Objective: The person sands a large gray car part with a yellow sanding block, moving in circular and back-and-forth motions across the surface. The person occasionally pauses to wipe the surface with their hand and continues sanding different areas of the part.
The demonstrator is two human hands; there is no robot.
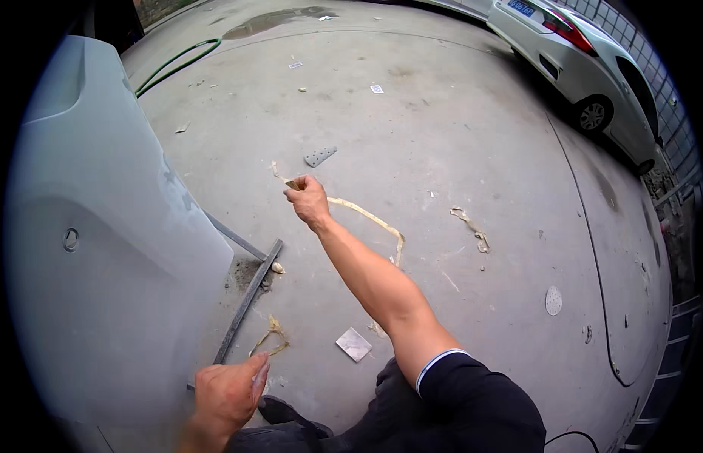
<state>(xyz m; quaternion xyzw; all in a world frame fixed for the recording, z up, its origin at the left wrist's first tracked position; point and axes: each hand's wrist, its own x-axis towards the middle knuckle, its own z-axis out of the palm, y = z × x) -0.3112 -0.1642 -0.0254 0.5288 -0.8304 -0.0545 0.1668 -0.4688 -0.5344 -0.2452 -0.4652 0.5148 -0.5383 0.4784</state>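
My right hand is stretched out over the concrete floor, its fingers closed in a pinch on a crumpled yellowish strip of masking tape. A longer tape strip runs behind my right forearm; whether it joins the held piece I cannot tell. My left hand is closed at the lower left, thumb on top. Just beyond its thumb shows a loop of yellowish tape; whether the fingers grip it is hidden. The large pale grey car body panel stands to the left, apart from my right hand.
A metal stand sits beside the panel. On the floor lie a perforated sanding sheet, a round sanding disc, a pale square and another tape scrap. A green hose and a white car are farther off.
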